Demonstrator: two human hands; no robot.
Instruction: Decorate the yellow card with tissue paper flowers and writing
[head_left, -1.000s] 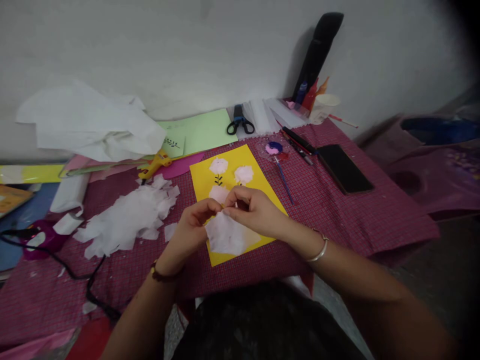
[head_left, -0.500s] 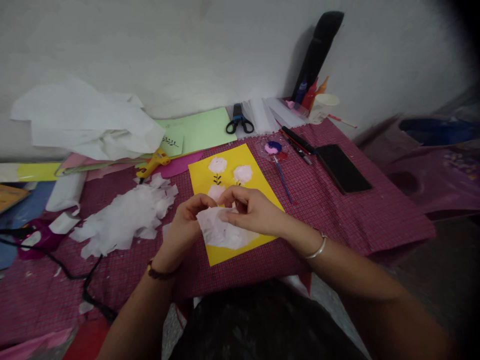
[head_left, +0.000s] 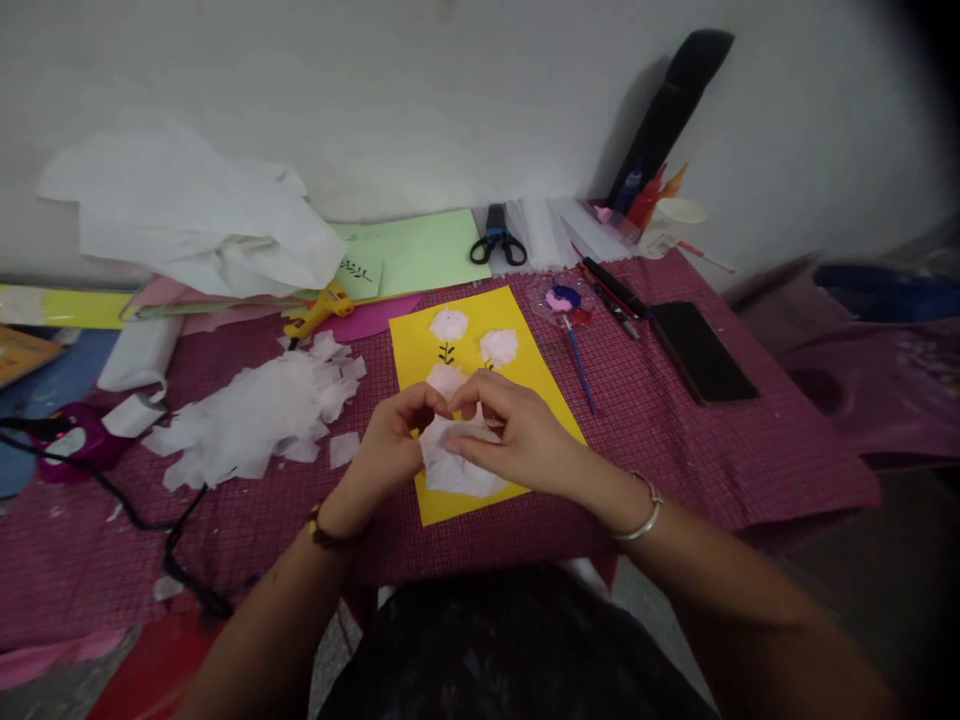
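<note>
Head view: both hands point(head_left: 386, 447) point(head_left: 536, 437), nearly closed, pinch a white sheet point(head_left: 461, 474).

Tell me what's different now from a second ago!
A second ago, the left hand and right hand met at the top edge of the white paper. Now the right thumb sits lower, over the paper. Nothing was clearly let go. The paper pile, yellow sheet, glue gun and scissors stayed put; only the camera view shifted a little.

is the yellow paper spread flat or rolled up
Spread flat: the yellow paper lies on the checked tablecloth, its straight edges showing; the left hand and right hand hide part.
</note>
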